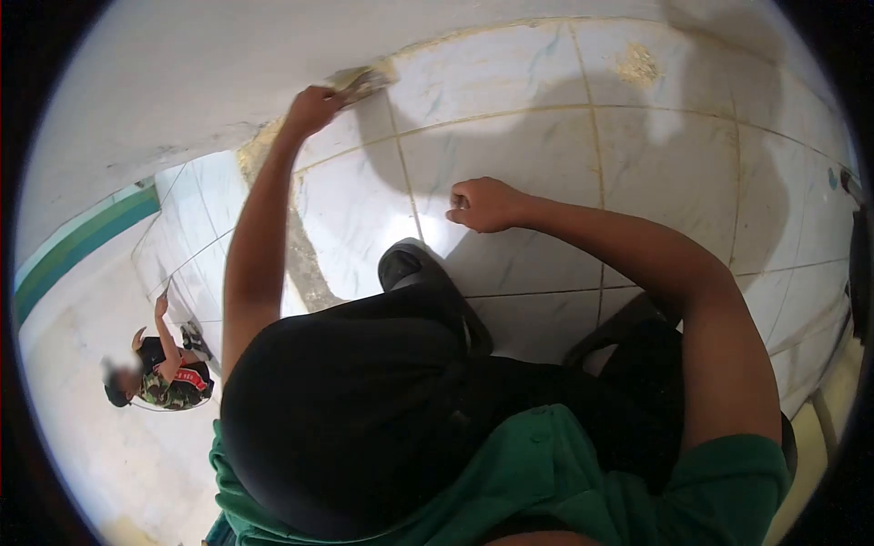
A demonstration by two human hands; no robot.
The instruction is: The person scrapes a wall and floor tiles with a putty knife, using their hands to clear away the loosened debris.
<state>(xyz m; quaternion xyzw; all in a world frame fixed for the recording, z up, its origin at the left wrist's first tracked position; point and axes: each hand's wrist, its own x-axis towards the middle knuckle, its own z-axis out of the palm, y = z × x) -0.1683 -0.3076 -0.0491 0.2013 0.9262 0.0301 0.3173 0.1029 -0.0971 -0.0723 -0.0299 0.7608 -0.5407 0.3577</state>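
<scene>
My left hand is stretched out to the foot of the white wall, closed on a flat scraper. The blade lies where the wall meets the tiles, beside some yellowish grout. My right hand is above the marbled white floor tiles, its fingers curled; whether anything is inside them is hidden.
A pile of yellowish crumbs lies on the tiles. Rough bare cement shows between tiles left of my knees. Another person crouches at the far left, one arm extended. My shoe is below my right hand.
</scene>
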